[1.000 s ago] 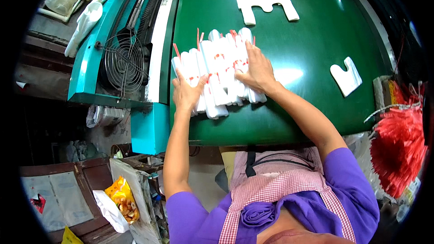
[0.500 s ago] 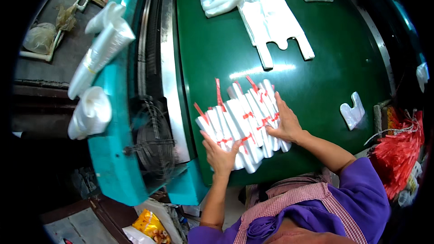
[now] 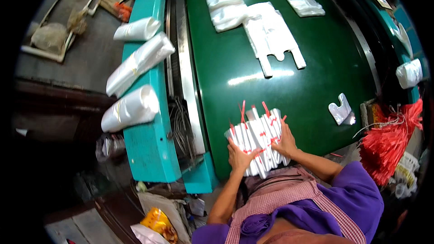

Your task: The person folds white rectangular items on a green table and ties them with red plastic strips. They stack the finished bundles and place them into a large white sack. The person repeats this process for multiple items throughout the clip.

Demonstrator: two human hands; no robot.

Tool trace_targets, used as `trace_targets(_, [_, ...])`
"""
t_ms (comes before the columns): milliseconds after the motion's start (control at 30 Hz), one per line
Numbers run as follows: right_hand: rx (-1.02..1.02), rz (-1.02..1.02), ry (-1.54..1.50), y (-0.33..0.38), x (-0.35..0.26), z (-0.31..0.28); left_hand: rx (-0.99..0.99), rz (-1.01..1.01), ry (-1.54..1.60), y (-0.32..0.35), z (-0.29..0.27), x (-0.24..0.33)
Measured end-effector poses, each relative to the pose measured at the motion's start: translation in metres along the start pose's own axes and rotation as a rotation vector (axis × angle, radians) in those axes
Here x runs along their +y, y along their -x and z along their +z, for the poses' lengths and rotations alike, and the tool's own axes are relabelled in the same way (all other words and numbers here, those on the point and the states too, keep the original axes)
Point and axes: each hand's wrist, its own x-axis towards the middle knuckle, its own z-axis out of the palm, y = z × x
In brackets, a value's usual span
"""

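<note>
Gathering a row of bundles at the near edge of the belt. My left hand (image 3: 238, 157) lies flat, fingers spread wide, on the near-left end of a row of folded white plastic bag bundles tied with thin red strips (image 3: 258, 141); my right hand (image 3: 285, 143) presses open-palmed on the row's right end. Neither hand grips anything: both only bear down and hem the row in from either side. The bundles lie side by side between my palms, touching one another, their red ties pointing away from my fingers, on the glossy dark green flat belt (image 3: 235, 81), close to its near edge.

To do this well, I judge that the palms should stay low and push inward evenly, so the slippery bundles close up rather than ride over one another; the outermost bundle under my left fingers sits nearest the belt's edge and looks likeliest to slide off.

Beyond my fingertips, well apart, an unfolded white plastic carrier bag with two handles (image 3: 271, 36) lies flat. To the right of my right hand lies a small white cut-out plastic scrap (image 3: 341, 109), and further right a bunch of loose red tie strips (image 3: 389, 140). Left of my left hand, past the turquoise painted metal machine frame (image 3: 147, 149), rest three white plastic film rolls (image 3: 131, 106).
</note>
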Motion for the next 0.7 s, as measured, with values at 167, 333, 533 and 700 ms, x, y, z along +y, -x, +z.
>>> trace_targets(167, [-0.145, -0.004, -0.238, -0.017, -0.013, -0.019, -0.002, -0.077, 0.277, 0.010, -0.003, -0.002])
trace_targets(333, [-0.312, -0.138, -0.290, -0.033, -0.042, -0.032, 0.043, -0.193, 0.367, 0.037, -0.016, 0.007])
trace_targets(533, [-0.676, -0.393, -0.240, -0.073, -0.027, -0.008, 0.304, -0.535, 0.443, 0.078, 0.022, 0.013])
trace_targets(700, [-0.909, -0.550, -0.321, -0.108, -0.030, 0.008, 0.761, -0.615, 0.378, 0.089, 0.059, 0.043])
